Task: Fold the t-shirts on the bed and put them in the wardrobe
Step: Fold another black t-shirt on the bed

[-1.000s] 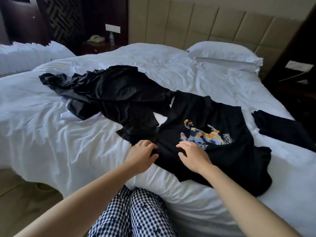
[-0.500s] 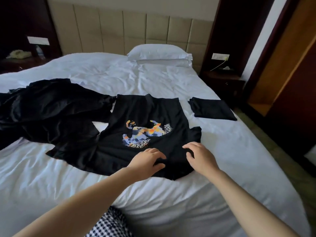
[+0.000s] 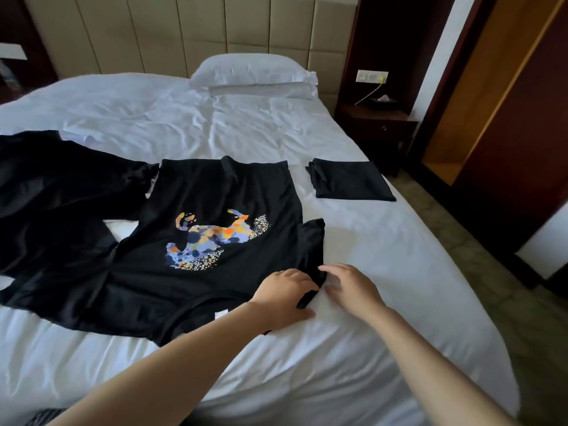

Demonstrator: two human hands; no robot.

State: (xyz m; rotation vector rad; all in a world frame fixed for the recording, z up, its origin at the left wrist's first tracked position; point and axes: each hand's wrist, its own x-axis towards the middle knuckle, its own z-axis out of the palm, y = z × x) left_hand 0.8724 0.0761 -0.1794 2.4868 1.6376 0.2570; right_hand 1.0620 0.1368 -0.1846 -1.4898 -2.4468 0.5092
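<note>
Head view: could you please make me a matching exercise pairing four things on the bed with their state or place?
Things: 1 printed t-shirt; 2 folded black garment; 3 pillow; 4 crumpled black clothes.
States: A against the headboard; B spread flat, print up; C heaped at the left; D beside the bed's right edge.
Pairs: 1-B, 2-D, 3-A, 4-C.

Both grips have travelled rightward across the printed t-shirt [image 3: 196, 195]. A second ago they lay side by side on its near part, beside the colourful print. Half a second ago they had reached its near right corner. Now the left grip [image 3: 284, 298] sits at the shirt's right sleeve [image 3: 312, 238], with black cloth caught between thumb and fingers. The right grip [image 3: 353, 290], just right of it, has come off the cloth onto the white sheet [image 3: 384, 272], its fingers spread.
</note>
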